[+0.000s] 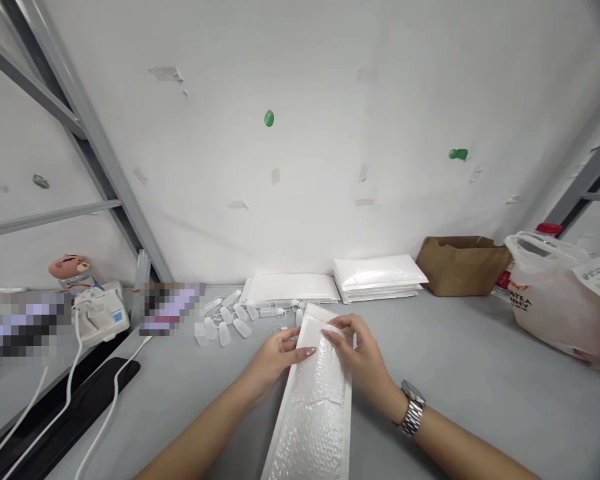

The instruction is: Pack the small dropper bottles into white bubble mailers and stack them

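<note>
A white bubble mailer [313, 427] lies lengthwise in front of me, its flap end pointing toward the wall. My left hand [280, 357] is closed on its left edge near the top, thumb on the upper face. On the opposite side my right hand [357, 350] grips the upper right edge, with fingers over the flap end. Just beyond my left hand, several small translucent white tags [242, 327] with thin loops are scattered on the grey table [455, 400]. Whether anything is inside the mailer cannot be seen.
Against the wall lie two stacks of white bubble mailers, a left stack [290, 288] and a right stack [380, 273]. A brown paper bag [447, 270] and a plastic carrier bag [555, 300] stand at right. To the left are a blurred-out screen [173, 308], a power strip [103, 313] and white cables [115, 393].
</note>
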`<state>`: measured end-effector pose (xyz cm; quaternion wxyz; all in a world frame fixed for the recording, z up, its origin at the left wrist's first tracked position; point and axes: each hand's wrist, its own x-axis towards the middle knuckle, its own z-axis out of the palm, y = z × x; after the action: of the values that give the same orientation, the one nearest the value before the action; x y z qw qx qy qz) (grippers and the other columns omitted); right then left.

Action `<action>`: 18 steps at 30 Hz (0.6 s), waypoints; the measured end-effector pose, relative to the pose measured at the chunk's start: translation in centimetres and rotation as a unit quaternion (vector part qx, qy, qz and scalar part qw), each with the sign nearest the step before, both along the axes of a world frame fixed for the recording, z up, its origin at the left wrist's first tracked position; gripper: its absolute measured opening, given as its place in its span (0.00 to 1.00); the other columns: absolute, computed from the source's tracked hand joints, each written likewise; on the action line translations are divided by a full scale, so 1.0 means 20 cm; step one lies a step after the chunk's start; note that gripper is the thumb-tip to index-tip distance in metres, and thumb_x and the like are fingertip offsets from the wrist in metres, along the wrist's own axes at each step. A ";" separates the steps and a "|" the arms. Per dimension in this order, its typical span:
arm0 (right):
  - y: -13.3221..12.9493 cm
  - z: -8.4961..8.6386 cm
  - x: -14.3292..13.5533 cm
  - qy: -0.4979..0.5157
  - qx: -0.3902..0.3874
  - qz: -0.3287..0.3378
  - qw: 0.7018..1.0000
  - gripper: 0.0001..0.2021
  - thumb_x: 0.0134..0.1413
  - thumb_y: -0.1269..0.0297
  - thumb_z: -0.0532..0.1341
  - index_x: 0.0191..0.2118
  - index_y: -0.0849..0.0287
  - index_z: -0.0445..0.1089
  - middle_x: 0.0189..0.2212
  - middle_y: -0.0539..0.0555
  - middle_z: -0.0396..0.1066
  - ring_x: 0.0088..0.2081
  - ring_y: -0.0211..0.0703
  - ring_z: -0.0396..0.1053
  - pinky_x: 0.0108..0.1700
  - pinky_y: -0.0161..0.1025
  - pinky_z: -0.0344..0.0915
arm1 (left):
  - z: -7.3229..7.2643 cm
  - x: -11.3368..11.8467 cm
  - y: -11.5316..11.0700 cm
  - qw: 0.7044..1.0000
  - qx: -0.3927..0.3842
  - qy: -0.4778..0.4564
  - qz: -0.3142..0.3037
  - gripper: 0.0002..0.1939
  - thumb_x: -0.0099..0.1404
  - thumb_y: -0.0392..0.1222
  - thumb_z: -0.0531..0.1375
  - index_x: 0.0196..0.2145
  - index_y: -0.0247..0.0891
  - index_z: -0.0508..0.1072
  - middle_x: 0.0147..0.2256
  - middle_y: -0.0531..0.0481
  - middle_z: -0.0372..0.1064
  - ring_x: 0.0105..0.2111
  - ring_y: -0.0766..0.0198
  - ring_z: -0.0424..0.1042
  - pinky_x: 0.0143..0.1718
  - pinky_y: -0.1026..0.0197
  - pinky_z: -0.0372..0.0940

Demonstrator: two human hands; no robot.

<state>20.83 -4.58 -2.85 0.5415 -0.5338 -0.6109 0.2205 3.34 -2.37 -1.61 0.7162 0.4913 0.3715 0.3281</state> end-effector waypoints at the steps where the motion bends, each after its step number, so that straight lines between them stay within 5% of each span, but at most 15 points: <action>1: 0.01 0.00 0.01 0.020 0.007 -0.029 0.999 0.12 0.50 0.56 0.59 0.38 0.55 0.64 0.36 0.53 0.64 0.41 0.46 0.62 0.45 0.45 0.59 | 0.00 -0.01 0.01 1.000 -0.008 0.007 -0.003 0.29 0.49 0.44 0.66 0.48 0.33 0.67 0.41 0.41 0.72 0.41 0.55 0.70 0.40 0.59 0.64; 5: 0.04 0.01 0.02 0.137 -0.046 -0.106 0.984 0.29 0.41 0.54 0.64 0.50 0.55 0.58 0.47 0.57 0.61 0.48 0.50 0.60 0.48 0.47 0.58 | -0.04 -0.03 0.03 0.999 -0.016 0.012 0.045 0.23 0.47 0.43 0.67 0.42 0.34 0.72 0.41 0.42 0.73 0.42 0.56 0.70 0.40 0.62 0.64; 9: 0.05 0.04 0.02 0.248 -0.238 0.137 0.929 0.24 0.44 0.50 0.62 0.44 0.62 0.67 0.37 0.59 0.70 0.40 0.49 0.68 0.41 0.44 0.63 | -0.03 -0.04 0.04 0.998 -0.009 0.002 0.060 0.22 0.47 0.43 0.67 0.41 0.34 0.72 0.41 0.42 0.73 0.41 0.57 0.71 0.40 0.62 0.64; 11: 0.04 0.05 0.01 0.269 -0.270 0.220 0.898 0.22 0.46 0.51 0.61 0.40 0.65 0.70 0.33 0.59 0.72 0.36 0.47 0.69 0.39 0.43 0.63 | -0.01 -0.04 0.03 0.999 -0.014 0.019 0.042 0.22 0.48 0.45 0.66 0.41 0.35 0.72 0.41 0.42 0.72 0.41 0.56 0.71 0.39 0.60 0.65; 18: 0.04 0.05 0.03 0.210 -0.241 0.254 0.913 0.19 0.45 0.52 0.62 0.42 0.58 0.72 0.35 0.54 0.73 0.34 0.43 0.69 0.38 0.41 0.63 | -0.01 -0.04 0.03 0.997 -0.003 0.071 0.033 0.22 0.46 0.46 0.67 0.39 0.34 0.73 0.39 0.42 0.73 0.40 0.56 0.71 0.37 0.61 0.65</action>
<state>21.48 -3.82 -1.84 0.4378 -0.4167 -0.5266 0.5978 2.56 -1.84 -1.80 0.6783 0.4985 0.4384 0.3149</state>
